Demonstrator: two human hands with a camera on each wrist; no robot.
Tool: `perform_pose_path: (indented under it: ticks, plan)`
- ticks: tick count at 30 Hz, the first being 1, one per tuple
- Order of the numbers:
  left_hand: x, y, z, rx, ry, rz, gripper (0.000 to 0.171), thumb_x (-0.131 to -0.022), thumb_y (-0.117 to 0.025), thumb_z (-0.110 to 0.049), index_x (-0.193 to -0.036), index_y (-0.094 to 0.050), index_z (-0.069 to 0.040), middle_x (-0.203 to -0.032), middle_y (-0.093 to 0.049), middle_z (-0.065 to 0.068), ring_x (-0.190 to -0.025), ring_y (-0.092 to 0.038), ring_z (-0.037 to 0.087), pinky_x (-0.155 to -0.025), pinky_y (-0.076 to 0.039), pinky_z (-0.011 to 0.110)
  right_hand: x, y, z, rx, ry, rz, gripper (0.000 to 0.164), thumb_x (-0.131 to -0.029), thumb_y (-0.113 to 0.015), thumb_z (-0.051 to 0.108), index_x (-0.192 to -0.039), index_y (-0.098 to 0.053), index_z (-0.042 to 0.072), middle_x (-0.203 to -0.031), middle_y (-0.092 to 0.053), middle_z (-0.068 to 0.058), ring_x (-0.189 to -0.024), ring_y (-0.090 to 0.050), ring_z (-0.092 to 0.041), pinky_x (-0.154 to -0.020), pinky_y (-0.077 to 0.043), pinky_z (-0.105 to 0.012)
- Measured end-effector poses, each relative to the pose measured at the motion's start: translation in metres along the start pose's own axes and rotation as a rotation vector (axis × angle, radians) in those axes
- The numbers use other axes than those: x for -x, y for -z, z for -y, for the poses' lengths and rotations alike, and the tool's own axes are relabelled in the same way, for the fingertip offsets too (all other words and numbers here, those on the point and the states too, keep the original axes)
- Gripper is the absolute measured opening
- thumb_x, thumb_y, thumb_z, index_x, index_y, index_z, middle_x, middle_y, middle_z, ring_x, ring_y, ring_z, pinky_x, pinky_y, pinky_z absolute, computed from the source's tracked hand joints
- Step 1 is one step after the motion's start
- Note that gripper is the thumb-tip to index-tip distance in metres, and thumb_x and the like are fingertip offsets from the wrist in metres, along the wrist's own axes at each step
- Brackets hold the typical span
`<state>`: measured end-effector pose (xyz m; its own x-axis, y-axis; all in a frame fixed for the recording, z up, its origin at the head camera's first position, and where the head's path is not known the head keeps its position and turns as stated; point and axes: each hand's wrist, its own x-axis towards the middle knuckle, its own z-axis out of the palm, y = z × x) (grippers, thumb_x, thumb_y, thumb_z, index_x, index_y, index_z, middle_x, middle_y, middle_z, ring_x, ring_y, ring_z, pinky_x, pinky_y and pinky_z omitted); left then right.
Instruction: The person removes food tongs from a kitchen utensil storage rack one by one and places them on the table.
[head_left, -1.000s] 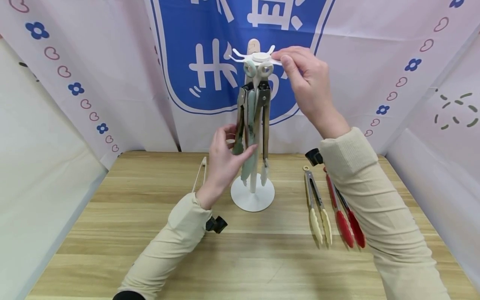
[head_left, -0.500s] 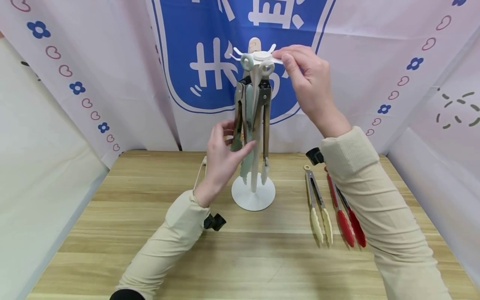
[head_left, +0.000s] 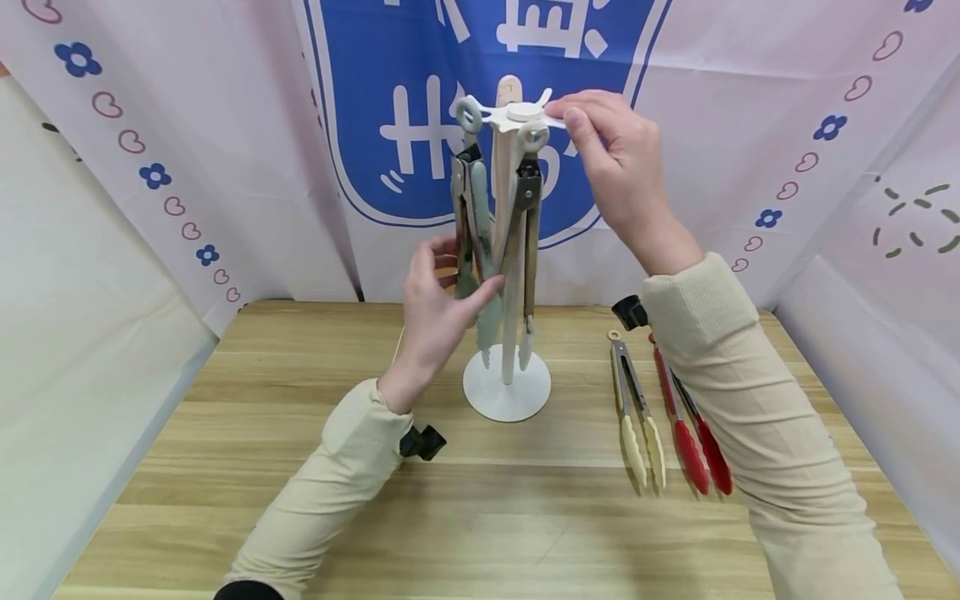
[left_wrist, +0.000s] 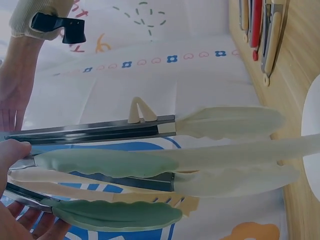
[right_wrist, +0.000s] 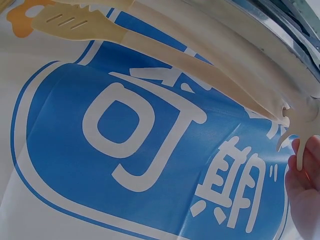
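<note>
My left hand grips a pair of green-tipped tongs, thumb on one arm and fingers round the other. The tongs' ring is at a left hook of the white utensil stand. My right hand pinches a right-hand hook of the stand's top. Whitish-tipped tongs hang from a front hook. Behind the pole hangs a slotted turner with a wooden handle. In the left wrist view the green tips are spread apart beside the whitish tips.
Cream-tipped tongs and red tongs lie on the wooden table, right of the stand. Another thin pair lies mostly behind my left hand. A printed cloth hangs just behind the stand.
My left hand has moved left with the green tongs. Their ring has gone from the front of the stand's top, beside the other ring, to a left hook. My right hand stays put.
</note>
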<state>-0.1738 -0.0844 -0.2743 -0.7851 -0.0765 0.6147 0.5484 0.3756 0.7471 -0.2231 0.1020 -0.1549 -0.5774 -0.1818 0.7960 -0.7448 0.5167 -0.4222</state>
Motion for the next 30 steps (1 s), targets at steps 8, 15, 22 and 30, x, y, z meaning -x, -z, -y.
perform_pose_path:
  ticks: [8,15,22,30]
  plan:
    - [-0.001,0.008,0.003,0.02,0.024,-0.032,0.058,-0.07,-0.079,-0.016,-0.114,-0.045,0.003,-0.108,-0.051,0.014,-0.093,-0.053,0.022,-0.078,-0.051,0.032,0.0,0.0,0.0,-0.02,0.003,-0.008,0.027,-0.095,-0.046,0.016,-0.102,-0.068,0.001,-0.106,-0.065,-0.009,-0.106,-0.054,-0.008,-0.093,-0.038,-0.017]
    - [0.001,0.013,0.005,0.038,0.036,-0.046,0.058,-0.071,-0.078,-0.018,-0.114,-0.045,0.002,-0.108,-0.051,0.012,-0.093,-0.053,0.021,-0.078,-0.05,0.032,0.001,0.0,0.001,-0.012,-0.002,-0.004,0.027,-0.095,-0.046,0.016,-0.102,-0.068,0.002,-0.106,-0.065,-0.008,-0.106,-0.054,-0.008,-0.092,-0.038,-0.017]
    - [0.004,0.018,0.006,0.055,0.071,-0.045,0.058,-0.072,-0.077,-0.018,-0.115,-0.043,0.001,-0.108,-0.051,0.012,-0.094,-0.054,0.021,-0.077,-0.052,0.032,0.002,-0.002,0.0,-0.022,0.025,-0.023,0.026,-0.095,-0.047,0.014,-0.1,-0.069,0.0,-0.104,-0.065,-0.01,-0.106,-0.054,-0.012,-0.092,-0.039,-0.018]
    - [0.008,0.02,0.01,0.096,0.11,-0.041,0.057,-0.073,-0.077,-0.016,-0.115,-0.043,0.001,-0.106,-0.052,0.012,-0.091,-0.055,0.024,-0.075,-0.052,0.034,0.001,-0.001,0.0,-0.015,0.004,-0.009,0.027,-0.095,-0.046,0.015,-0.102,-0.068,0.001,-0.106,-0.065,-0.009,-0.107,-0.054,-0.009,-0.093,-0.038,-0.017]
